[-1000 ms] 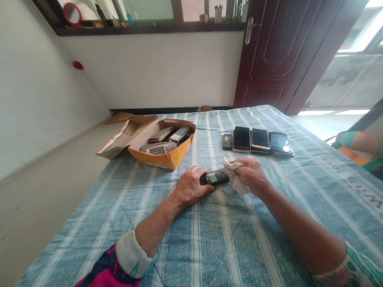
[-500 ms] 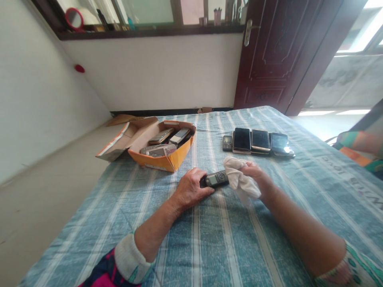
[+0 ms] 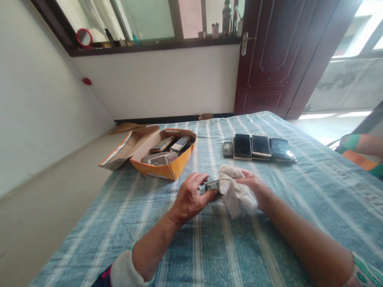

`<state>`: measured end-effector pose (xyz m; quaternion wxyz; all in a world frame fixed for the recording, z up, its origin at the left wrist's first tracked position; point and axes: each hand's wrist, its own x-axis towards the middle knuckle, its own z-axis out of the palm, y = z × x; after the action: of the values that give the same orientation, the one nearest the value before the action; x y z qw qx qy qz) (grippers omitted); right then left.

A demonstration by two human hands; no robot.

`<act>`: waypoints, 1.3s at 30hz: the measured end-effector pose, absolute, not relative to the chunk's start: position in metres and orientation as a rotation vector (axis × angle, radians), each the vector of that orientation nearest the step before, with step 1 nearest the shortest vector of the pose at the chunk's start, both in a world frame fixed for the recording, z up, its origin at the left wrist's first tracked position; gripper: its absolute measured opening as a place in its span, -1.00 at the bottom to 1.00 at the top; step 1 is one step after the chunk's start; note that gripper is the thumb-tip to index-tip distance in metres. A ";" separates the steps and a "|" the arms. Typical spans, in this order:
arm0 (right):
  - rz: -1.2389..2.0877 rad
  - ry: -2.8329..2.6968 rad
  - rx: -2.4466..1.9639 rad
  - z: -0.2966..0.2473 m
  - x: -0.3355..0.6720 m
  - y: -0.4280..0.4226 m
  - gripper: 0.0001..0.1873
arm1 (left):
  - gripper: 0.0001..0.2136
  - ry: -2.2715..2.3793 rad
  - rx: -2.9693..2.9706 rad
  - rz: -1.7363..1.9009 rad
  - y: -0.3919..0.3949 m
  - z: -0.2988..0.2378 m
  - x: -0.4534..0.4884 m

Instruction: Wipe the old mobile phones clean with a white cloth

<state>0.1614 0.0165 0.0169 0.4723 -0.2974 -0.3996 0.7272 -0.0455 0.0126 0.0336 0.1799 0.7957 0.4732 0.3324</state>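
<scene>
My left hand (image 3: pixel 190 196) grips one end of a small dark mobile phone (image 3: pixel 212 185), thumb along its near side and fingers around the far side. A crumpled white cloth (image 3: pixel 237 196) is bunched in my right hand (image 3: pixel 257 189), which is closed on it. The cloth lies against the phone's right end and hides that part, keypad included. Both hands are low over the striped blue bed cover (image 3: pixel 185 247).
An open orange cardboard box (image 3: pixel 163 170) with several old phones stands at the left. Behind my right hand lie a small keypad phone (image 3: pixel 228 149) and stacked touchscreen phones (image 3: pixel 261 146) in a row. A brown door (image 3: pixel 269 59) and a windowsill (image 3: pixel 155 47) are beyond.
The cloth has moved left over the phone, covering its keypad. My left fingers have lifted and spread somewhat, with the thumb further along the phone. The camera view has tilted slightly up.
</scene>
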 end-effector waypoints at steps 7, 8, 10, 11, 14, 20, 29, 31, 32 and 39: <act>1.907 -0.880 -0.627 0.018 0.148 0.007 -0.60 | -0.69 1.066 1.647 0.933 -0.003 0.043 -0.036; 1.921 -0.879 -0.612 0.017 0.146 0.006 -0.60 | -0.71 1.056 1.594 0.943 -0.004 0.043 -0.035; 1.941 -0.877 -0.601 0.016 0.144 0.005 -0.62 | -0.76 1.080 1.509 0.989 -0.005 0.043 -0.034; 1.947 -0.874 -0.605 0.016 0.144 0.005 -0.65 | -0.78 1.096 1.477 1.011 -0.005 0.043 -0.034; 1.954 -0.853 -0.647 0.016 0.143 0.005 -0.69 | -0.80 1.079 1.433 1.037 -0.004 0.046 -0.034; 1.941 -0.828 -0.701 0.016 0.143 0.006 -0.68 | -0.84 1.027 1.440 1.049 -0.004 0.049 -0.036; 1.646 -0.855 -0.831 0.016 0.138 0.007 -0.62 | -0.63 1.325 1.574 1.060 0.001 0.046 -0.040; 1.595 -0.899 -0.865 0.016 0.135 0.005 -0.61 | -0.57 1.413 1.641 1.081 -0.003 0.046 -0.038; 1.592 -0.921 -0.871 0.016 0.133 0.004 -0.62 | -0.56 1.431 1.679 1.074 -0.004 0.046 -0.037; 1.767 -0.845 -0.719 0.016 0.128 0.000 -0.66 | -0.77 1.197 1.375 1.053 -0.006 0.048 -0.032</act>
<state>0.1278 0.0000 0.0156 0.5033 -0.2977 -0.3500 0.7318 -0.0325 -0.0058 0.0482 0.4955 0.5673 0.4938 0.4344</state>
